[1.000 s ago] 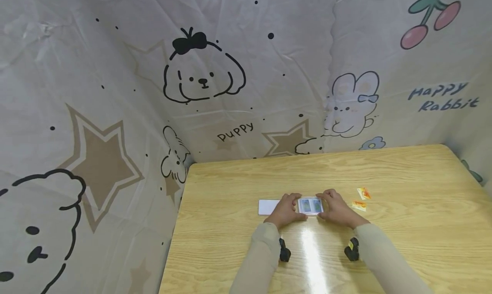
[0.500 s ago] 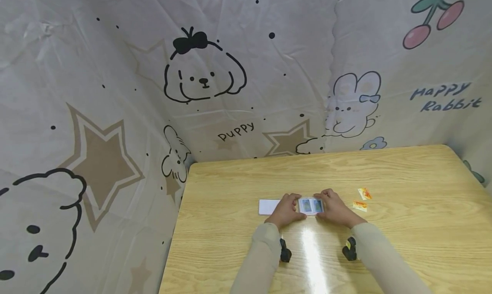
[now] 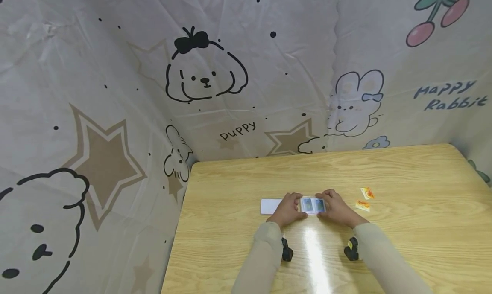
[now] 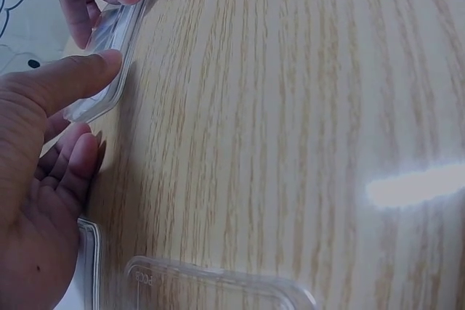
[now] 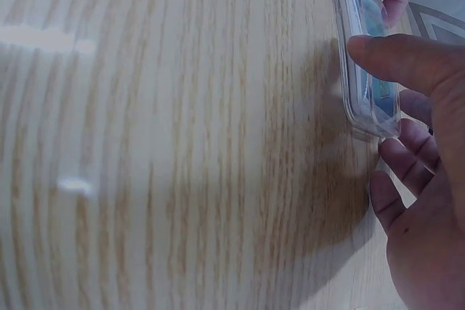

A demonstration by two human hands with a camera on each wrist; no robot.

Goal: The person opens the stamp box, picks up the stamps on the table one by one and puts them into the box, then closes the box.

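Note:
A clear plastic case [image 3: 312,205] with two blue-toned pictures side by side in it is held level between both hands, low over the wooden table. My left hand [image 3: 287,211] grips its left end, thumb on the near edge and fingers at the far edge. At the right end my right hand [image 3: 337,209] holds it the same way; its thumb [image 5: 396,56] presses the near side in the right wrist view. A rounded, see-through rim runs round the case [image 5: 349,56]. Just left of the left hand lies a flat white rectangular piece [image 3: 270,206], partly hidden by that hand.
Two small orange-and-yellow cards [image 3: 367,193] lie on the table [image 3: 415,208] right of the right hand. In the left wrist view, a clear plastic piece with a rounded rim [image 4: 218,274] shows at the bottom. A patterned cloth [image 3: 230,72] hangs behind the table.
My right hand has shifted slightly left along the case. The left hand and the case stay nearly in place; the head view drifts a little.

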